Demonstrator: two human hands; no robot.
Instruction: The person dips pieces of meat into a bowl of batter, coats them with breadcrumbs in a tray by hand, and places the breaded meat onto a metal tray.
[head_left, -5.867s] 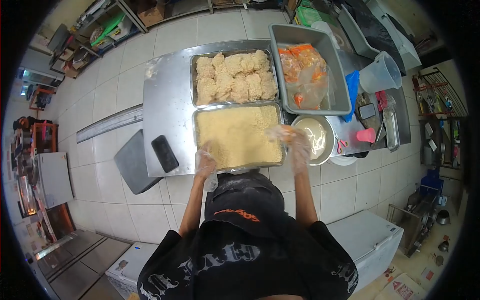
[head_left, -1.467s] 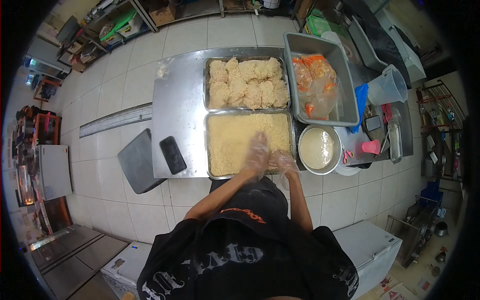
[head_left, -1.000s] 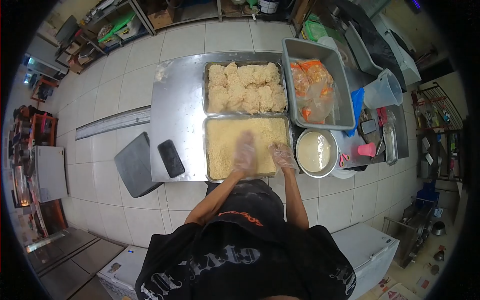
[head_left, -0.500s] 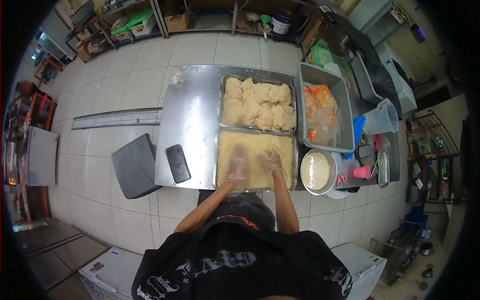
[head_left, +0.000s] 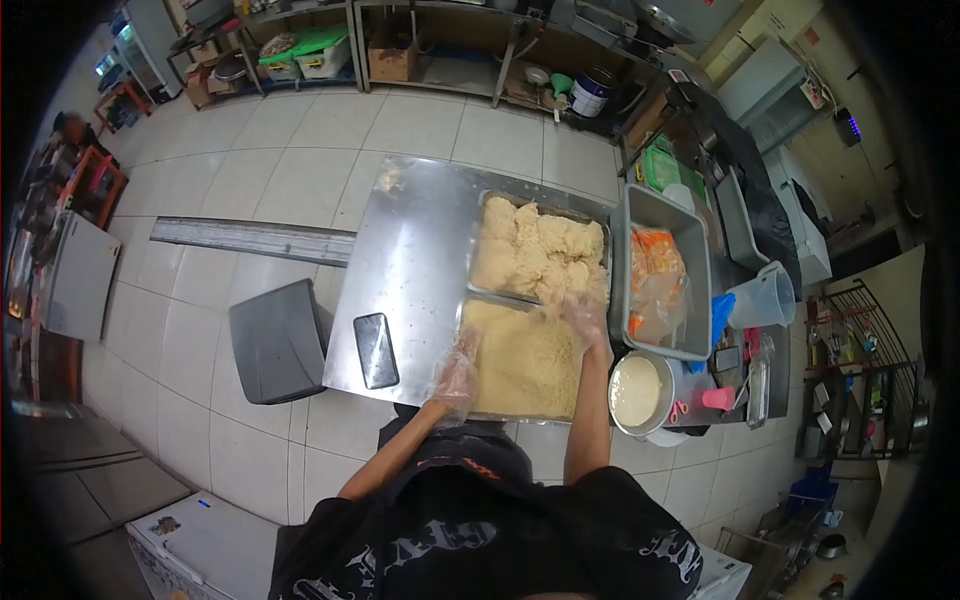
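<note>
My left hand, in a clear plastic glove, is at the left edge of the metal tray of pale crumbs, fingers stretched along its side. My right hand, also gloved, is over the border between the two trays, by the lower right corner of the far tray. Its fingertips are blurred, and whether they hold anything is unclear. That far tray holds several crumb-coated pieces, packed together in rows.
A grey bin with orange-printed plastic bags stands right of the trays. Nearer is a pot of pale batter, beside scissors and a pink cup. A phone lies on the steel table, left of the trays.
My right hand has left the crumbs and moved up toward the far tray. My left hand has shifted from inside the crumbs to the tray's left edge. The whole view has tilted.
</note>
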